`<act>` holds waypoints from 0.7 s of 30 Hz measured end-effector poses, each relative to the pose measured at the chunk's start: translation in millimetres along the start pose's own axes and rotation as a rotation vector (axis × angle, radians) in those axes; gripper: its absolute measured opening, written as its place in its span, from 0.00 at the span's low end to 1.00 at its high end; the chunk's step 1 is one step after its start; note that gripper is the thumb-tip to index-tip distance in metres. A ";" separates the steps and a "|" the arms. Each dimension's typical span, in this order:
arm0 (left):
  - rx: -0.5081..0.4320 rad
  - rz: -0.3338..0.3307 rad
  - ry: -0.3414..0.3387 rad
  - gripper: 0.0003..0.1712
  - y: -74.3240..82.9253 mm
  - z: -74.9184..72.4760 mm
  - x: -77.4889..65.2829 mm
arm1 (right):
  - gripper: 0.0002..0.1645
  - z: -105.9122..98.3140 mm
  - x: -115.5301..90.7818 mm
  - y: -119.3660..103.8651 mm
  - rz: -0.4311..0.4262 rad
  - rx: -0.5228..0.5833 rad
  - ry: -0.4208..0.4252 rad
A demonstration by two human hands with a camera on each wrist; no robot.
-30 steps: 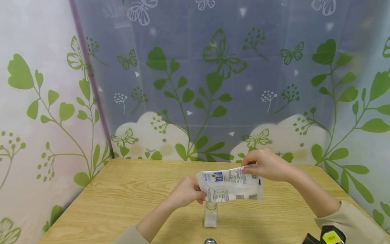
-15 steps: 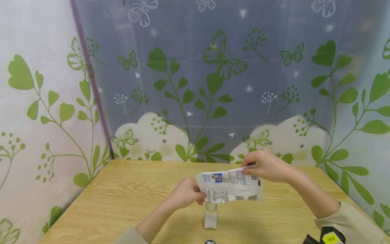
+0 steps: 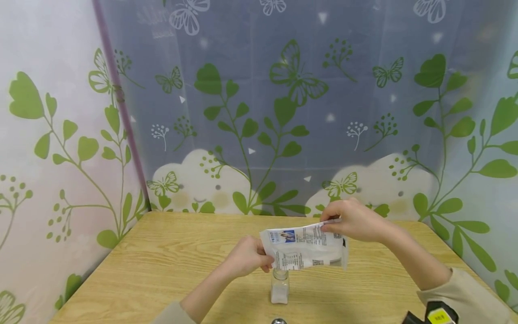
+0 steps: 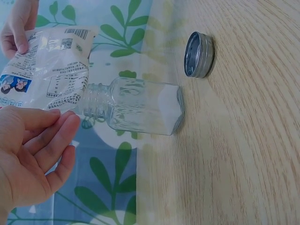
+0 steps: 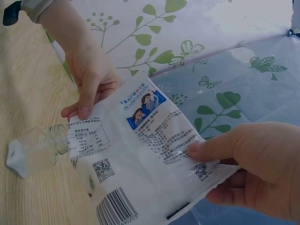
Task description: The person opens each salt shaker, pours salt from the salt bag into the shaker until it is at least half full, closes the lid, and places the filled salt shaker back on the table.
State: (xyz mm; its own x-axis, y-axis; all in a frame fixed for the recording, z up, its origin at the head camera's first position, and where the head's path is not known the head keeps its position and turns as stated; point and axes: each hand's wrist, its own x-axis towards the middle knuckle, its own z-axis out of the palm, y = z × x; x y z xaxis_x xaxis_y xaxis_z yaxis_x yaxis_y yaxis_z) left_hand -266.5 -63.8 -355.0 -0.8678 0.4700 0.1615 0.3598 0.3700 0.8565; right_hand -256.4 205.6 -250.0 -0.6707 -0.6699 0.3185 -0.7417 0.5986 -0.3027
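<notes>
A white printed bag of salt (image 3: 307, 247) hangs tilted over a small glass jar (image 3: 280, 288), its lower left corner at the jar's mouth. My left hand (image 3: 247, 255) pinches that corner between thumb and fingers. Near the bag's upper right edge, my right hand (image 3: 356, 219) grips it with the thumb in front. White salt (image 4: 169, 104) covers the bottom part of the upright jar in the left wrist view. Whether grains are falling cannot be made out, as the bag hides the opening.
A metal screw lid (image 4: 199, 55) lies on the wooden table (image 3: 170, 261), hollow side up, near the jar. A black device with a yellow label (image 3: 440, 315) sits by the right sleeve. Leaf-patterned curtains (image 3: 251, 112) stand behind the table and at both sides.
</notes>
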 end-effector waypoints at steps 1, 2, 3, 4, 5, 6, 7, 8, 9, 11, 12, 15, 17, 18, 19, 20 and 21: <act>0.001 -0.002 0.000 0.07 0.0 -0.2 0.1 | 0.02 0.3 0.0 0.3 -0.002 -0.001 0.001; 0.003 -0.002 0.001 0.07 0.1 -0.4 0.1 | 0.02 0.6 0.2 0.6 0.000 -0.003 0.002; 0.005 -0.002 0.001 0.07 0.1 -0.5 0.1 | 0.03 0.8 0.2 0.8 0.004 -0.006 0.003; 0.007 -0.002 0.001 0.07 0.1 -0.6 0.2 | 0.03 1.1 0.4 0.8 0.006 -0.007 0.004; 0.008 -0.001 0.002 0.07 0.0 -0.7 0.3 | 0.03 1.3 0.7 0.9 0.007 -0.009 0.004; 0.009 0.000 0.002 0.07 -0.1 -0.7 0.4 | 0.03 1.5 0.9 0.9 0.009 -0.011 0.004; 0.009 0.001 0.003 0.07 -0.2 -0.7 0.5 | 0.03 1.5 1.0 0.9 0.010 -0.011 0.002; 0.010 0.005 0.003 0.07 -0.4 -0.6 0.6 | 0.03 1.6 1.1 0.9 0.012 -0.010 0.002; 0.010 0.008 0.004 0.07 -0.6 -0.6 0.6 | 0.02 1.6 1.1 1.0 0.012 -0.010 0.001; 0.007 0.016 0.005 0.07 -0.8 -0.3 0.3 | 0.02 1.8 1.2 1.2 0.010 -0.011 0.000; 0.006 0.019 0.006 0.07 -0.9 -0.2 0.1 | 0.02 1.9 1.3 1.3 0.010 -0.011 0.000; 0.003 0.025 0.009 0.07 -1.2 0.2 -0.2 | 0.03 2.2 1.4 1.8 0.013 -0.013 0.000; 0.001 0.023 0.009 0.07 -1.4 0.3 -0.3 | 0.03 2.5 1.6 2.2 0.014 -0.014 0.000; -0.001 0.023 0.010 0.06 -1.5 0.3 -0.3 | 0.03 2.5 1.7 2.2 0.015 -0.013 -0.001; -0.001 0.022 0.010 0.06 -1.5 0.3 -0.3 | 0.03 2.6 1.7 2.3 0.015 -0.013 -0.001; 0.000 0.022 0.011 0.06 -1.5 0.3 -0.3 | 0.03 2.6 1.8 2.3 0.014 -0.013 -0.002; 0.000 0.022 0.012 0.06 -1.6 0.3 -0.3 | 0.03 2.6 1.9 2.3 0.014 -0.012 -0.002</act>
State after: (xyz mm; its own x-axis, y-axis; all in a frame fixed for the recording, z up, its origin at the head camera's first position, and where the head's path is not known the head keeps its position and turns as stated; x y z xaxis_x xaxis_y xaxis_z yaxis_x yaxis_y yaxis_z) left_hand -266.7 -64.3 -356.5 -0.8638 0.4682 0.1858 0.3787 0.3602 0.8526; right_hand -259.4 204.5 -252.4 -0.6809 -0.6622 0.3128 -0.7324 0.6131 -0.2962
